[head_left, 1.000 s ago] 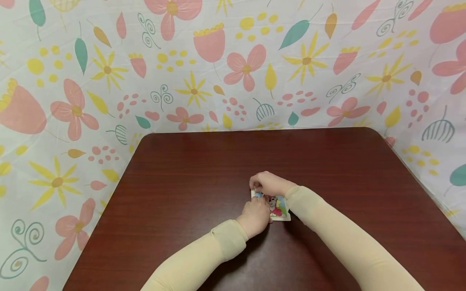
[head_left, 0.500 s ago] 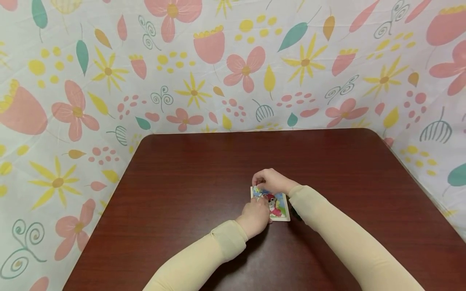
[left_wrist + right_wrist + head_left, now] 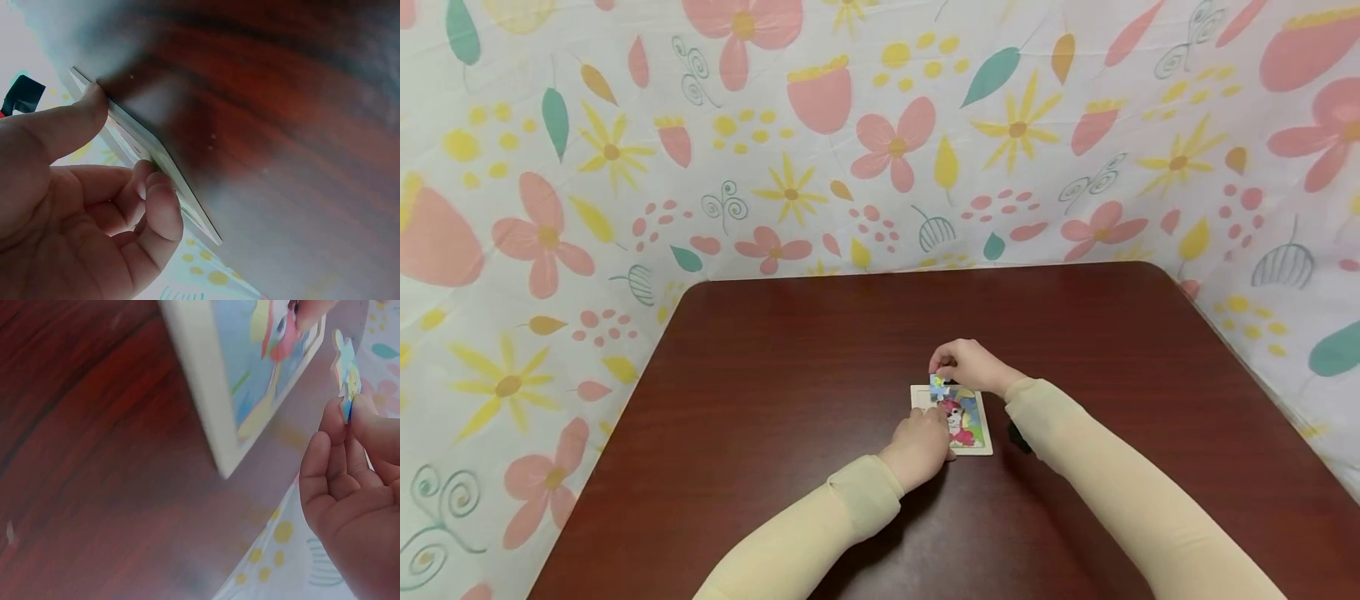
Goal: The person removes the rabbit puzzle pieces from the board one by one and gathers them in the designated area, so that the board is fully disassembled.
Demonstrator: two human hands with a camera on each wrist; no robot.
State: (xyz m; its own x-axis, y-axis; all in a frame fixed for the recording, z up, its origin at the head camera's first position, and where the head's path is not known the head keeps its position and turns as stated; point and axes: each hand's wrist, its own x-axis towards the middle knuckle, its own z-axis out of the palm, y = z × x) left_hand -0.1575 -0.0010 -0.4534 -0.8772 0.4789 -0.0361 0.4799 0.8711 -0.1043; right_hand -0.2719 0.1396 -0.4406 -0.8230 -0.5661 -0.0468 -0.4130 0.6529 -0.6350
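A small picture puzzle board [image 3: 970, 421] with a pale frame and a colourful cartoon animal lies on the table. My left hand [image 3: 917, 446] holds it at its near left side. In the left wrist view the thumb [image 3: 94, 103] is against the board's edge and the curled fingers [image 3: 164, 206] touch its face. Just over the far edge, my right hand [image 3: 973, 367] pinches a blue-and-yellow jigsaw piece [image 3: 937, 387] between thumb and fingertips. The right wrist view shows that piece [image 3: 347, 372] tilted up, apart from the board. My left hand covers part of the picture.
The dark reddish-brown table [image 3: 790, 358] spreads around the board. Behind it hangs a white cloth [image 3: 895, 208] printed with flowers and leaves. A black object [image 3: 1018, 437] shows beneath the right sleeve cuff.
My right hand has risen and shifted slightly right and away, lifting the jigsaw piece from the board's far left corner, where a pale patch now shows. The left hand stays on the board.
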